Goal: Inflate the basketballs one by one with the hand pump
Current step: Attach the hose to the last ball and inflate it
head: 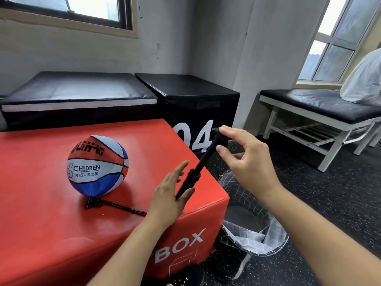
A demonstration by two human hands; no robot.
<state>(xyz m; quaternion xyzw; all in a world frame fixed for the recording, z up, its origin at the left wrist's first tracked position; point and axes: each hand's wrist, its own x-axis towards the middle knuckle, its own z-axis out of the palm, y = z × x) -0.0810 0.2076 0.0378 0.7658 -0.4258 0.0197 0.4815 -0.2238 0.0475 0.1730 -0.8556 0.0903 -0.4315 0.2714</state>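
The left hand (167, 195) reaches out from the near side, fingers straight and spread a little, thumb bent in. The right hand (247, 159) is higher and farther, fingers curled loosely, thumb and pointer finger apart.

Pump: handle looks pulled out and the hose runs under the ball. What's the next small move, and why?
Probably close both hands on the pump and push the handle down. The right hand is only loosely at the handle top, the left hand has fingers spread at the barrel's base, the rod looks extended, and the ball still looks dented and soft, with the hose running under it.
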